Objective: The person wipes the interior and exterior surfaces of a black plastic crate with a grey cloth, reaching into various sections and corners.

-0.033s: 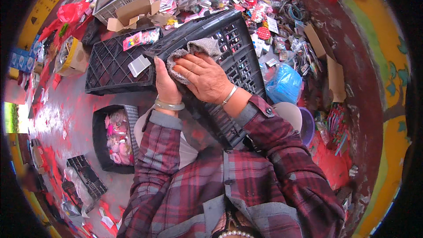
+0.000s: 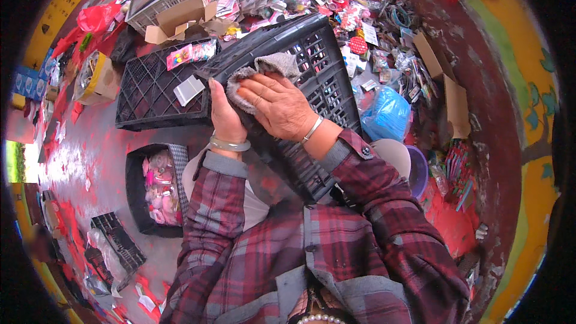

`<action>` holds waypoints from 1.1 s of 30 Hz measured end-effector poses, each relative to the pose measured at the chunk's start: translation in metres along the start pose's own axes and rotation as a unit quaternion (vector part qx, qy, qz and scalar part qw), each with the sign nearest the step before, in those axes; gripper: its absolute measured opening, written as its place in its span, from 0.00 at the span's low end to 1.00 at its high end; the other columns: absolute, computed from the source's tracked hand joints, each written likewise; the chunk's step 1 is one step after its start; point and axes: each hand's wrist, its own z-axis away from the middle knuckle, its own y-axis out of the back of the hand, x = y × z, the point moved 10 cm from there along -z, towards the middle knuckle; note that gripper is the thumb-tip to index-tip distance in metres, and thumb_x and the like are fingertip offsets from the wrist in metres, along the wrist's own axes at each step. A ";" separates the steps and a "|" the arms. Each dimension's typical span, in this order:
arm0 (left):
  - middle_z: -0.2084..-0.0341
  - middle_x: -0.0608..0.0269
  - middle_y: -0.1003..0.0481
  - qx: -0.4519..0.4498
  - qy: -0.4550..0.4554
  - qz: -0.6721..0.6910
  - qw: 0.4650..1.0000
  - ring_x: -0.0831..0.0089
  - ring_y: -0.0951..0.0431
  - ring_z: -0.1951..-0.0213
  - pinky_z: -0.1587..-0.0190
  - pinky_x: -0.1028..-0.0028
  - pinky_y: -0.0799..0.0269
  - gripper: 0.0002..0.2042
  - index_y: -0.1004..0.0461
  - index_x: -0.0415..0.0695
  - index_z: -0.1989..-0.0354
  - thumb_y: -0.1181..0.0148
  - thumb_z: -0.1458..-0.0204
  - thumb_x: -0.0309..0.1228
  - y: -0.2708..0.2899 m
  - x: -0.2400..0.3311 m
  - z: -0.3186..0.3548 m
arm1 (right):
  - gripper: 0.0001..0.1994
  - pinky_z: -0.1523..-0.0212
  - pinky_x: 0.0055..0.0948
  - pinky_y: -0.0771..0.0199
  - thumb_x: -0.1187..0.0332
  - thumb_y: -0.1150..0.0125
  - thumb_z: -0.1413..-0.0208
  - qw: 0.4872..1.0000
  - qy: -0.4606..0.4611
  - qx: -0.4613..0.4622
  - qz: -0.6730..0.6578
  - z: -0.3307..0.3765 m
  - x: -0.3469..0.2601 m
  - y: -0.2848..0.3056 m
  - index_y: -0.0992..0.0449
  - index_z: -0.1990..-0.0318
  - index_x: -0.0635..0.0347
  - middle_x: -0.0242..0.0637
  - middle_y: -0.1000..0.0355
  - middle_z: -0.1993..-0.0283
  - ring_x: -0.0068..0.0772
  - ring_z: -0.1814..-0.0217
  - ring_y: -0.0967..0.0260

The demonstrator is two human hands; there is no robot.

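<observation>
A black plastic crate (image 2: 333, 93) with slatted sides stands tilted in front of me, its near end close to my lap. My right hand (image 2: 282, 105) presses a grey cloth (image 2: 279, 63) against the crate's upper left rim, fingers laid over the fabric. At that same rim, my left hand (image 2: 227, 114) grips the crate's corner; its thumb points up and the other fingers are mostly hidden.
Left of the crate lies another black crate (image 2: 162, 93) carrying a small white box (image 2: 188, 90) and a colourful packet (image 2: 191, 54). Beside my left forearm is a dark bin (image 2: 137, 195) of pink items. Small packaged goods, a blue bag (image 2: 387, 114) and a purple basin (image 2: 419, 171) lie right.
</observation>
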 end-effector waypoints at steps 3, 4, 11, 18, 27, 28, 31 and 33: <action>0.52 0.60 0.33 0.010 0.003 0.017 1.000 0.67 0.33 0.52 0.48 0.70 0.39 0.30 0.39 0.40 0.47 0.68 0.45 0.54 -0.007 0.002 0.002 | 0.21 0.50 0.33 0.41 0.68 0.47 0.57 0.999 -0.014 -0.014 0.051 0.008 0.015 -0.005 0.32 0.51 0.54 0.33 0.37 0.47 0.33 0.45 0.41; 0.52 0.60 0.34 0.014 0.005 0.021 1.000 0.67 0.33 0.52 0.48 0.70 0.39 0.30 0.39 0.40 0.47 0.68 0.45 0.54 -0.009 0.002 0.003 | 0.21 0.53 0.32 0.40 0.67 0.47 0.57 0.997 -0.021 0.008 0.075 0.010 0.020 -0.002 0.32 0.51 0.54 0.33 0.37 0.47 0.33 0.45 0.40; 0.59 0.49 0.30 -0.002 0.045 -0.013 0.999 0.63 0.28 0.60 0.57 0.65 0.30 0.35 0.40 0.39 0.48 0.64 0.50 0.61 -0.004 -0.008 0.003 | 0.21 0.44 0.37 0.44 0.74 0.47 0.58 0.984 -0.118 0.112 0.078 0.031 0.074 0.020 0.33 0.52 0.63 0.44 0.37 0.48 0.44 0.44 0.42; 0.61 0.47 0.29 -0.018 0.006 -0.006 1.000 0.64 0.25 0.63 0.60 0.69 0.27 0.26 0.37 0.32 0.52 0.47 0.49 0.44 -0.006 -0.001 0.003 | 0.12 0.50 0.35 0.38 0.72 0.49 0.52 0.951 -0.217 0.218 0.033 0.028 0.110 0.046 0.29 0.59 0.63 0.44 0.32 0.56 0.45 0.52 0.37; 0.58 0.50 0.31 -0.037 0.017 -0.080 0.996 0.63 0.28 0.59 0.58 0.66 0.29 0.32 0.40 0.39 0.47 0.59 0.49 0.57 -0.001 -0.002 0.005 | 0.11 0.51 0.33 0.37 0.78 0.48 0.56 0.943 -0.218 0.236 -0.091 0.019 0.095 0.034 0.28 0.63 0.62 0.42 0.30 0.60 0.44 0.54 0.35; 0.57 0.52 0.31 -0.041 0.013 -0.070 0.997 0.63 0.29 0.58 0.57 0.66 0.31 0.33 0.41 0.39 0.47 0.60 0.49 0.58 -0.002 -0.002 0.004 | 0.11 0.51 0.34 0.37 0.80 0.48 0.57 0.946 -0.190 0.250 -0.078 0.016 0.083 0.044 0.28 0.62 0.63 0.43 0.30 0.60 0.43 0.55 0.35; 0.54 0.56 0.33 -0.040 -0.001 -0.042 0.998 0.65 0.31 0.54 0.52 0.66 0.34 0.34 0.41 0.40 0.47 0.63 0.49 0.60 -0.004 -0.007 0.001 | 0.13 0.53 0.34 0.36 0.81 0.47 0.60 0.957 -0.112 0.242 -0.117 0.002 0.051 0.040 0.28 0.63 0.63 0.43 0.31 0.60 0.44 0.55 0.35; 0.51 0.59 0.35 -0.020 -0.019 -0.031 0.999 0.66 0.33 0.52 0.48 0.67 0.38 0.35 0.41 0.41 0.46 0.64 0.49 0.61 0.002 -0.006 -0.002 | 0.17 0.54 0.35 0.37 0.81 0.44 0.68 0.971 -0.137 0.192 -0.042 -0.005 0.033 0.026 0.28 0.64 0.61 0.41 0.33 0.60 0.45 0.55 0.37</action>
